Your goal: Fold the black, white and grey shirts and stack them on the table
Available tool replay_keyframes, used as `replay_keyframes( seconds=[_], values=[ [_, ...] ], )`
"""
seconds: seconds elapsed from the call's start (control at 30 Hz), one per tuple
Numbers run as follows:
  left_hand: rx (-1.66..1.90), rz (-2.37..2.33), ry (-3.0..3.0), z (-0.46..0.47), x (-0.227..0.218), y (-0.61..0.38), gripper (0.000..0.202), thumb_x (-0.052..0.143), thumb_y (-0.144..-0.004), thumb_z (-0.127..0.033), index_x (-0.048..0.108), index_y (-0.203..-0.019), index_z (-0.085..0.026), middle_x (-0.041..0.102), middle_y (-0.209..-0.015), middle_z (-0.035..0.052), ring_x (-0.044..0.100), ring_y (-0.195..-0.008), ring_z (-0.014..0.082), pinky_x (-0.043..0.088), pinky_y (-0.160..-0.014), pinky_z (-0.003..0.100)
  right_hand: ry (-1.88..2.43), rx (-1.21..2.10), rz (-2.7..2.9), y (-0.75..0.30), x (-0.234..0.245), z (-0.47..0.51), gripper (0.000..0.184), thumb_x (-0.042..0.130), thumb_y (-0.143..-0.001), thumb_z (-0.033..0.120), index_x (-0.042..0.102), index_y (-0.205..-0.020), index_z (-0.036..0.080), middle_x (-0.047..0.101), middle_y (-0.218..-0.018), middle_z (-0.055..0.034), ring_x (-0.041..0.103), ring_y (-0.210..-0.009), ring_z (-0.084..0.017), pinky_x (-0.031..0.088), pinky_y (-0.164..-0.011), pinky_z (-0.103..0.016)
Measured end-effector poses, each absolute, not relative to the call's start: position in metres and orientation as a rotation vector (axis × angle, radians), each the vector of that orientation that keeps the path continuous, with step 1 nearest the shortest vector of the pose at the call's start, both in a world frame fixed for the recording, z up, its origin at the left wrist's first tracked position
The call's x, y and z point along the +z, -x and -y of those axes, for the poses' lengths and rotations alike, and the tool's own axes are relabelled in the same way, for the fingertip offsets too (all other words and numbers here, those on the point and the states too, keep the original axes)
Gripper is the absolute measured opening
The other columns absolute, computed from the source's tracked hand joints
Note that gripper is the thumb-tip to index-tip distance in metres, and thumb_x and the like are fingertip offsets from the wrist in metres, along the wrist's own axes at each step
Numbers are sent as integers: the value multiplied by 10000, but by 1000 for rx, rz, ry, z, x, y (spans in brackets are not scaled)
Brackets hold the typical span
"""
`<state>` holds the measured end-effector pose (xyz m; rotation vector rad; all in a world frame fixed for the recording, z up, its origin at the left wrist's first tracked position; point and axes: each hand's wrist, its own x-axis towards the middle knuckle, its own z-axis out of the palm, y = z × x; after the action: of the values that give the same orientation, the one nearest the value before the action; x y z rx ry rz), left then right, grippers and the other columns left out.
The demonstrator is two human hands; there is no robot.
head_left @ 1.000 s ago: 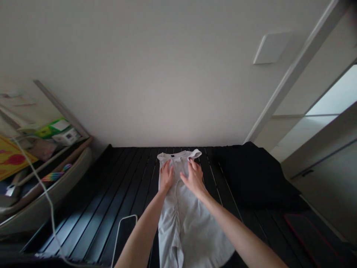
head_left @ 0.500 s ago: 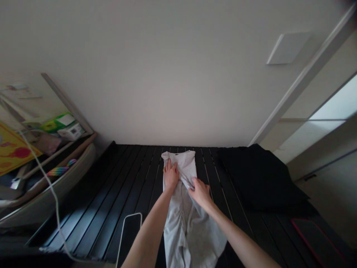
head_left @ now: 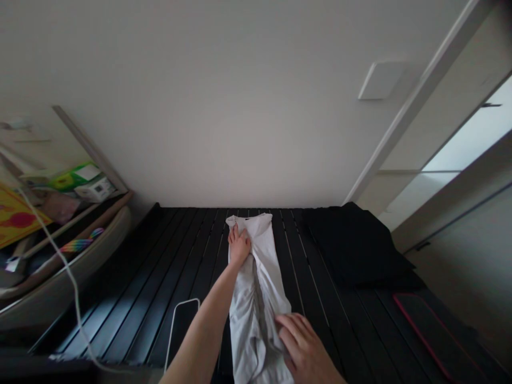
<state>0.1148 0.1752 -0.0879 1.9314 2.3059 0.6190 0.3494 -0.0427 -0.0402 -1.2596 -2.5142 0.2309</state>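
Note:
A light grey-white garment (head_left: 266, 261) lies lengthwise on the black slatted surface, narrow and folded in at the sides. Its neckline end, with a small dark label, points to the wall; gathers and wrinkles run down its lower half. My left hand (head_left: 240, 246) lies flat near the neckline, fingers spread and pressing on the cloth. Lower down, my right hand (head_left: 302, 346) rests at the garment's right edge, its fingers loosely bent and apart, touching the fabric. The garment's near end runs out of view at the bottom.
Folded black cloth (head_left: 356, 245) lies on the slatted surface (head_left: 180, 256) to the right. A phone (head_left: 182, 325) is left of my forearm, and a red-edged dark object (head_left: 424, 330) is at lower right. A white cable (head_left: 74, 282) hangs before a packed bin (head_left: 116, 229).
My right hand has let go of the fold near the garment's middle and moved down toward me along its right edge. That side now lies straighter. My left hand stays by the neckline.

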Motion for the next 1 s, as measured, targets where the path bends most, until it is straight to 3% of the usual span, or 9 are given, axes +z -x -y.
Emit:
replay_keyframes(
  seconds=[0.13,0.23,0.37,0.43,0.53,0.67,0.77,0.87,1.0],
  values=[
    [573,-2286,-1873,-171,-75,-112,453,506,-861,-290,526,-1304,-199,132,-1583,88,97,-1442,323,147,-1145,514,695,328,2785,-354,-56,63,283,598,-818,281,615,-1091,207,648,-1210,-62,574,-1128,-227,440,-980,-310],
    [550,-2193,-1940,-144,-72,-111,446,493,-875,-284,514,-1313,-198,145,-1582,89,114,-1444,308,173,-1142,516,643,453,2823,-364,-60,70,272,533,-885,261,601,-1147,230,643,-1227,-41,585,-1120,-177,451,-962,-250],
    [499,-1735,-2342,-69,-78,-110,472,350,-937,-208,398,-1406,-234,359,-1509,43,264,-1410,167,217,-1163,419,803,604,2803,-381,-45,66,681,606,-821,377,351,-1437,236,293,-1531,-111,338,-1367,-264,319,-1106,-391],
    [484,-1680,-2391,-26,-78,-108,510,344,-934,-188,338,-1439,-261,359,-1509,25,261,-1411,164,239,-1160,437,896,638,2835,-386,-42,63,951,690,-714,416,193,-1501,223,138,-1568,-140,184,-1419,-332,224,-1133,-508],
    [400,-1542,-2390,32,-63,-102,571,357,-915,-144,287,-1462,-290,377,-1499,4,251,-1414,165,263,-1155,437,944,643,2900,-388,-49,62,1007,701,-661,324,168,-1506,195,87,-1569,-151,131,-1426,-349,114,-1145,-557],
    [231,-1296,-2383,92,-37,-95,727,554,-863,-340,194,-1494,-304,212,-1561,42,186,-1433,245,215,-1163,479,843,515,2893,-390,-52,69,825,553,-668,90,328,-1456,186,199,-1550,-128,225,-1412,-288,76,-1162,-504],
    [33,-1248,-2377,127,-39,-96,995,720,-696,-492,164,-1500,-303,64,-1576,87,93,-1431,361,168,-1140,581,708,543,2879,-393,-36,71,773,519,-657,59,408,-1406,215,353,-1500,-99,302,-1385,-260,130,-1158,-499],
    [-114,-1360,-2317,149,-57,-102,920,714,-727,-293,194,-1479,-388,136,-1565,44,124,-1424,375,155,-1118,637,672,652,2863,-392,-17,70,638,504,-693,77,519,-1310,237,525,-1384,-79,390,-1338,-243,139,-1151,-516],
    [38,-1478,-2201,154,-55,-110,795,500,-772,-26,347,-1391,-501,392,-1476,-57,190,-1428,304,151,-1137,595,804,806,2795,-387,-7,74,457,472,-705,79,650,-1096,236,684,-1142,-57,510,-1233,-230,90,-1145,-541]
  ],
)
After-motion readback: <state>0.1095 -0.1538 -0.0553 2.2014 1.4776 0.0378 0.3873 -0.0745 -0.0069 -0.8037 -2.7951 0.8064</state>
